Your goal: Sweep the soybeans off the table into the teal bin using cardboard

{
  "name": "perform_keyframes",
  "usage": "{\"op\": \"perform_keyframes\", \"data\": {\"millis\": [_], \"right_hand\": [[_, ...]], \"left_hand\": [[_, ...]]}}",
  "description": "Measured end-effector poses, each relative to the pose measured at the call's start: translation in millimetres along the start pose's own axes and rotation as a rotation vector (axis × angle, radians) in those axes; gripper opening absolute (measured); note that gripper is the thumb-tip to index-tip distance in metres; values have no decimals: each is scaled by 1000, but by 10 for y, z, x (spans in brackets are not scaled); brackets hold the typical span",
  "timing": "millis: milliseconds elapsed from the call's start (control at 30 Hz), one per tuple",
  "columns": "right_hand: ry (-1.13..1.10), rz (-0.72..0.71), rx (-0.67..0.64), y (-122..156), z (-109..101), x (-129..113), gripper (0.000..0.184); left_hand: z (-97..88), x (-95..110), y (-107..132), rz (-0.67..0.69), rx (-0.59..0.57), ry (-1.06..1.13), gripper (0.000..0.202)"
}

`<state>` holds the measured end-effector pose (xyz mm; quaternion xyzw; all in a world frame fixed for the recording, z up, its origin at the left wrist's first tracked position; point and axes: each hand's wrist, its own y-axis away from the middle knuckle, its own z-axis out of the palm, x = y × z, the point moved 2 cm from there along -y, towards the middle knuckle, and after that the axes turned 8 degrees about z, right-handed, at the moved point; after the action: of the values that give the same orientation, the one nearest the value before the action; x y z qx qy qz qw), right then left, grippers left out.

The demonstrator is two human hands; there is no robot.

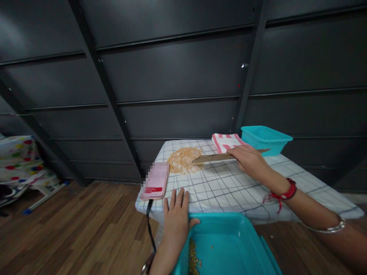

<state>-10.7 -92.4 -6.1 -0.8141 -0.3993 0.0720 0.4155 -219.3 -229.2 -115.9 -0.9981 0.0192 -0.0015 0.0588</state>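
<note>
My right hand [250, 162] grips a long flat piece of brown cardboard [213, 157]. The cardboard's left end meets a spread of small pale-yellow beans [183, 158], mixed with whitish bits, on the checked tablecloth [212, 187]. My left hand [176, 215] lies with fingers outstretched on the cloth near the front edge, its thumb over the rim of a turquoise tub [229, 218]. Inside that tub, along its left side, are several loose beans [194, 259]. The tub is at the table's front edge; its lower part is out of view.
A pink phone [157, 177], partly pixelated, lies at the table's left edge with a black cable [149, 219] hanging down. A pink-and-white striped cloth [225, 142] and a second turquoise tub [268, 143] are at the back right. Dark panelling [177, 76] rises behind the table.
</note>
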Motion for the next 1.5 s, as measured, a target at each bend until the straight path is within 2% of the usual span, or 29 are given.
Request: {"op": "perform_keyframes", "data": {"millis": [300,567,733,1033,1200,1333,1500], "right_hand": [[-38,10,18,-174,289,-40,34],[-70,-1,28,-442,530,-123,34],[-72,-3,63,-425,642,-152,35],[-115,-54,118,-325,528,-110,31],[-121,-44,160,-319,565,-70,29],[-140,-66,155,-313,564,-81,28],[-195,-111,142,-294,464,-50,27]], "left_hand": [[12,-3,4,9,16,-6,70],[-18,1,-6,-19,-14,49,72],[-23,20,2,-31,-16,49,73],[-44,29,-16,-58,-48,66,72],[-46,35,-17,-58,-69,50,73],[-42,35,-16,-57,-66,50,70],[-43,35,-23,-62,-70,66,75]]}}
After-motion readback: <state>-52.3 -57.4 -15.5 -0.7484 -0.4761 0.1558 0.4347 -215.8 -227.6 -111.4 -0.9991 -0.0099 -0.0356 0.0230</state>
